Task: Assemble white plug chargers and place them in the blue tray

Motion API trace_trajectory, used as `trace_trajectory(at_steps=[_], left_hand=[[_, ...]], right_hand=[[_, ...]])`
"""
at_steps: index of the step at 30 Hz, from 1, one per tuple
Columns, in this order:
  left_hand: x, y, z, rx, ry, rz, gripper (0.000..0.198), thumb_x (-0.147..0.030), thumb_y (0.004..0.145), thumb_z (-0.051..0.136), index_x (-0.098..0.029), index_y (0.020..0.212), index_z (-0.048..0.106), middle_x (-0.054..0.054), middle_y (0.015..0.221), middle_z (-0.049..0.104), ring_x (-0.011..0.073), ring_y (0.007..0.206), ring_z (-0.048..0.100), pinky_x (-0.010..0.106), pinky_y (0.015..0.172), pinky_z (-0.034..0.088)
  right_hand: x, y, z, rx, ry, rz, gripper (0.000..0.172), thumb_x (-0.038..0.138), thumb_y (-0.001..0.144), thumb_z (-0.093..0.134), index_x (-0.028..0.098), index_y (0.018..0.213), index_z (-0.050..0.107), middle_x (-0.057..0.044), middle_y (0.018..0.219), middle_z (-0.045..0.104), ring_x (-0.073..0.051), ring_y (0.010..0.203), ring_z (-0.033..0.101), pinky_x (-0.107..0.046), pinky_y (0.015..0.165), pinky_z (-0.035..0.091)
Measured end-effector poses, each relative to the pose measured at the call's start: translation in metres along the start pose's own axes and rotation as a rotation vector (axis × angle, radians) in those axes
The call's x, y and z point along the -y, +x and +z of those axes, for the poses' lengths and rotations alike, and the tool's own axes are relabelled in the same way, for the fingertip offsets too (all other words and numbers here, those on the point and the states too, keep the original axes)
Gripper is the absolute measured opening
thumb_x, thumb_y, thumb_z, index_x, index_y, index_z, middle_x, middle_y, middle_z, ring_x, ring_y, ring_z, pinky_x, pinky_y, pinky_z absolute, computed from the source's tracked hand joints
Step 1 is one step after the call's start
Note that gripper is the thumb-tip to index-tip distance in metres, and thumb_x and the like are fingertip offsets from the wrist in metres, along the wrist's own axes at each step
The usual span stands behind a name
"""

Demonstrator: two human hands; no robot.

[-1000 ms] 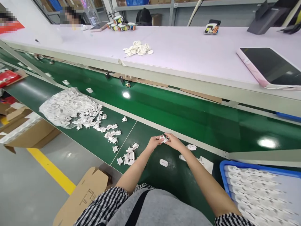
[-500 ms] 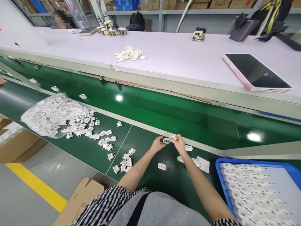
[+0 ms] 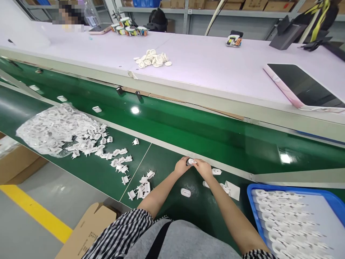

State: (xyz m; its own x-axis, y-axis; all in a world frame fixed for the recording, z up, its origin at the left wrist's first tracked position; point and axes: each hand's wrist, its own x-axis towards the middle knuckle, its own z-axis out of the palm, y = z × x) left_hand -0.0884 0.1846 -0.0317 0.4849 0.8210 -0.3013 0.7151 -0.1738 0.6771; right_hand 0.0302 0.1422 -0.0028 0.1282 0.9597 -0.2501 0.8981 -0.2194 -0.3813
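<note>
My left hand is closed around a white oval charger housing with a dark inside, held just above the green bench. From the other side, my right hand pinches a small white plug piece against the housing's open end; the fingers partly cover where the two meet. Below the hands lies a white oval part. Beside the right wrist rest another oval part and a white square. A small group of white pronged plug pieces lies left of my left forearm.
A clear bag spills many white plug pieces on the left. At right sits a blue tray with rows of white parts. Beyond the green belt, a raised shelf carries white discs and a tablet. A person sits far left.
The housing and the plug piece were apart; now they are together between my hands. My right hand has moved in and tilted towards the left hand. The view has shifted slightly.
</note>
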Motion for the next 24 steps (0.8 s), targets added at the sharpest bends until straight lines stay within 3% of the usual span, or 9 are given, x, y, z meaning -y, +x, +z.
trace_trajectory(at_steps=[4, 9, 16, 24], left_hand=[[0.003, 0.004, 0.001, 0.024, 0.048, 0.032, 0.040, -0.022, 0.065, 0.051, -0.018, 0.104, 0.044, 0.003, 0.103, 0.048, 0.0114, 0.076, 0.051, 0.022, 0.071, 0.039], [0.005, 0.005, 0.000, 0.042, 0.077, 0.074, 0.032, -0.022, 0.067, 0.049, -0.019, 0.098, 0.049, 0.002, 0.097, 0.051, 0.0108, 0.074, 0.052, 0.021, 0.070, 0.039], [0.005, 0.006, -0.002, 0.033, 0.107, 0.073, 0.035, -0.023, 0.065, 0.051, -0.019, 0.100, 0.047, 0.002, 0.091, 0.053, 0.0111, 0.073, 0.052, 0.021, 0.068, 0.039], [-0.009, -0.004, -0.006, 0.048, 0.313, 0.087, 0.028, -0.023, 0.074, 0.040, -0.017, 0.100, 0.047, 0.006, 0.093, 0.055, 0.0154, 0.084, 0.051, 0.023, 0.070, 0.040]], right_hand=[[0.004, -0.001, 0.003, 0.014, -0.222, -0.080, 0.021, 0.023, 0.073, 0.039, 0.022, 0.088, 0.053, -0.006, 0.096, 0.051, -0.017, 0.089, 0.048, -0.024, 0.066, 0.040], [-0.002, 0.005, 0.005, 0.040, -0.145, -0.157, 0.026, 0.019, 0.072, 0.039, 0.023, 0.096, 0.049, -0.003, 0.099, 0.051, -0.014, 0.088, 0.049, -0.023, 0.070, 0.040], [-0.006, 0.010, 0.005, 0.021, -0.105, -0.193, 0.027, 0.016, 0.072, 0.040, 0.022, 0.095, 0.052, -0.002, 0.101, 0.053, -0.014, 0.091, 0.048, -0.024, 0.076, 0.038], [-0.003, 0.010, 0.001, 0.129, -0.173, -0.196, 0.022, 0.020, 0.073, 0.039, 0.020, 0.092, 0.051, -0.003, 0.093, 0.058, -0.016, 0.083, 0.053, -0.024, 0.069, 0.039]])
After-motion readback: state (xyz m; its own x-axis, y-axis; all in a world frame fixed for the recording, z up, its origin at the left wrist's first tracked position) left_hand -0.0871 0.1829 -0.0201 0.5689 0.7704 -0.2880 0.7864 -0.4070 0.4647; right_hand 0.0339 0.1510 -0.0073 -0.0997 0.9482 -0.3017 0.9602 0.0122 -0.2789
